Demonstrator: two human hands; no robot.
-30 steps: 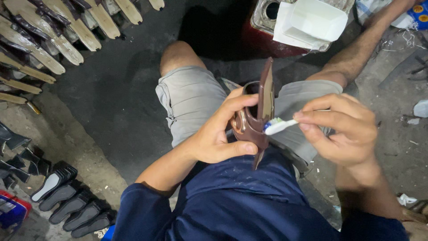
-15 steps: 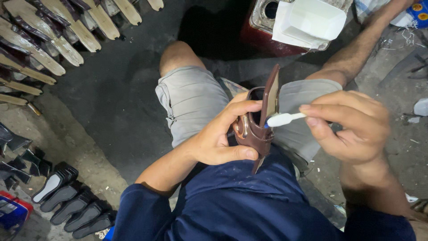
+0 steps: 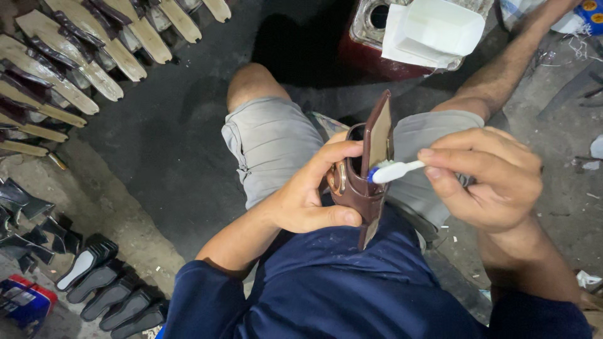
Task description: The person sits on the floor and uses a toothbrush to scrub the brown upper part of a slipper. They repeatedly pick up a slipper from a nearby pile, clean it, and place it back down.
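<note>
Where the navy sleeves end, both hands meet over the lap — left hand (image 3: 308,194) wrapped around a brown sandal (image 3: 364,176) held upright on its edge, thumb across the strap side, fingers behind. Right hand (image 3: 487,179) pinches a white toothbrush (image 3: 392,171) by its handle; the blue bristle end touches the sandal's sole edge. Grey shorts (image 3: 270,141) and bare knees below. Beyond the knees — a red container (image 3: 364,47) with a metal top, a white plastic tub (image 3: 440,28) resting on it. On the floor to the left, rows of tan insoles (image 3: 75,63) far off, black soles (image 3: 100,289) nearer.
</note>
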